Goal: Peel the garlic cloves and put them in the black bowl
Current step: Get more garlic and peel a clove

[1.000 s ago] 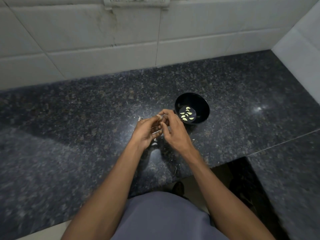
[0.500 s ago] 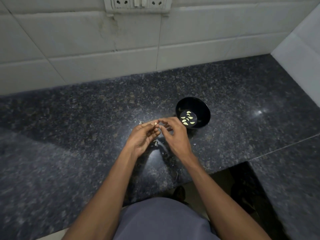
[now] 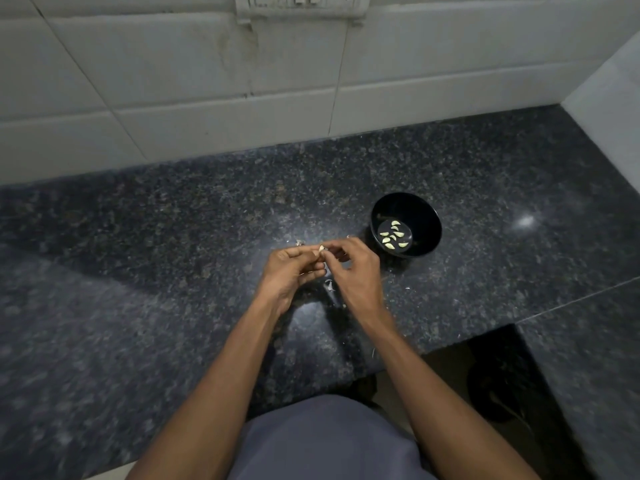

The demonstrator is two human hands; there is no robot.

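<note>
Counter point(image 3: 173, 271): dark speckled granite, white tiled wall point(image 3: 173, 81) behind, socket plate point(image 3: 298, 5) at the far edge of view.

Bowl point(image 3: 406, 224): black, upright on the counter, right of the hands and just beyond them; about eight peeled cloves point(image 3: 393, 234) lie in its bottom.

Left hand point(image 3: 291, 271): fingers curled, thumb and forefinger pinching a small pale clove point(image 3: 321, 248) at their tips.

Right hand point(image 3: 356, 271): fingers curled inward, fingertips meeting the left hand's at the clove; whether they grip it or its skin cannot be told.

Peel scraps point(image 3: 329, 285): pale bits on the counter, beneath and just beyond the hands.
</note>
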